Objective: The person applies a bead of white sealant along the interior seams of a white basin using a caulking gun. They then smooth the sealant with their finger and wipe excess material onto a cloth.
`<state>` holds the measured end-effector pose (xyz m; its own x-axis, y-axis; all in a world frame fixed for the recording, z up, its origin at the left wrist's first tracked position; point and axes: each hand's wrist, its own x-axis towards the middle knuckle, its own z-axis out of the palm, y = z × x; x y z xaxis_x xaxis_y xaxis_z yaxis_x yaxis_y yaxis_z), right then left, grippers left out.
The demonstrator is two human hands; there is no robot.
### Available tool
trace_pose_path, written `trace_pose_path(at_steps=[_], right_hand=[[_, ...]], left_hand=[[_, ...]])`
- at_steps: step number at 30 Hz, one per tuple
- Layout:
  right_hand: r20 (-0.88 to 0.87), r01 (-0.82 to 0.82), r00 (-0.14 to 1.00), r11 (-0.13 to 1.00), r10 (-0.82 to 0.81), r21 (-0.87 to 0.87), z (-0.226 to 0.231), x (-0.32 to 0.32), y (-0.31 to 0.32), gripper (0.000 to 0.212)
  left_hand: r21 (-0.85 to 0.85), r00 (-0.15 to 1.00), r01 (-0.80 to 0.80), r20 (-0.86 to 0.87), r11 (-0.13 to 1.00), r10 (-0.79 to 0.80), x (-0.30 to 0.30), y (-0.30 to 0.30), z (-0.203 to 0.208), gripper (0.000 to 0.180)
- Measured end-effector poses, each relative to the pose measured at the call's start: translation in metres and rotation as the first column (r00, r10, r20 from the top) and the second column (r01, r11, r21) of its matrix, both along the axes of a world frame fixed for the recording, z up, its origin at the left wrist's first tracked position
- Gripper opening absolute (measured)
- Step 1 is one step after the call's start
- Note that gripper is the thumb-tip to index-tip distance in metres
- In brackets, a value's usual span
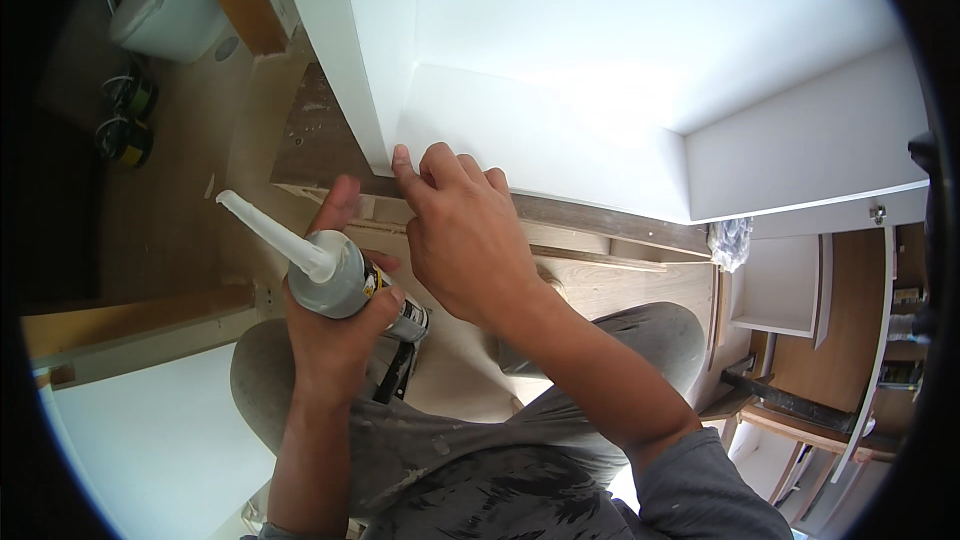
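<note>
"Looking down through the head camera from my post, I get the left hand (pixel 335 345) first. It's closed around a grey tube (pixel 338 288)."

"Which way does the tube point?"

"Up and to the left on my screen. Its white nozzle (pixel 270 232) slants away from the cabinet (pixel 530 120), well apart from it. One fingertip sticks out past the tube, toward the base (pixel 620 223)."

"And the other hand?"

"The right hand (pixel 470 240) is just beside it, back toward me, most fingers curled. One digit stretches out to the front corner of the cabinet, at the foot of the side panel (pixel 362 50). I can't tell whether it presses there, and the palm is hidden, so I can't tell if it holds anything."

"What's around the cabinet?"

"It's white and sits on that brown base. A crumpled clear plastic bag (pixel 732 243) is at its right end. Nearer me, grey trousers (pixel 650 340) show bent knees on both sides of the arms."

"Anything further out?"

"Two dark containers (pixel 125 130) on the floor (pixel 230 130) at upper left, a white panel (pixel 160 430) at lower left, and an open white box (pixel 780 285) off to the right."
</note>
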<state>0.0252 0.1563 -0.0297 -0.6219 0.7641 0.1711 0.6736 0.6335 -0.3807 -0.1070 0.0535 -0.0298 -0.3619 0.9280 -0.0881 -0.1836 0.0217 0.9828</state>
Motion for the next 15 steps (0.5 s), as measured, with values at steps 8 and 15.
trace_pose_path(at_steps=[8, 15], right_hand=[[-0.016, -0.012, 1.000, 1.000, 0.012, 0.002, 0.003, 0.002, -0.014, 0.052], [-0.392, -0.090, 0.912, 0.870, -0.125, -0.485, 0.019, 0.053, -0.026, 0.046]], left_hand=[[0.006, 0.997, -0.073, -0.006, 0.997, 0.073, 0.001, -0.001, 0.001, 0.087], [0.009, 0.989, -0.147, 0.009, 0.989, 0.147, 0.003, -0.004, -0.005, 0.090]])
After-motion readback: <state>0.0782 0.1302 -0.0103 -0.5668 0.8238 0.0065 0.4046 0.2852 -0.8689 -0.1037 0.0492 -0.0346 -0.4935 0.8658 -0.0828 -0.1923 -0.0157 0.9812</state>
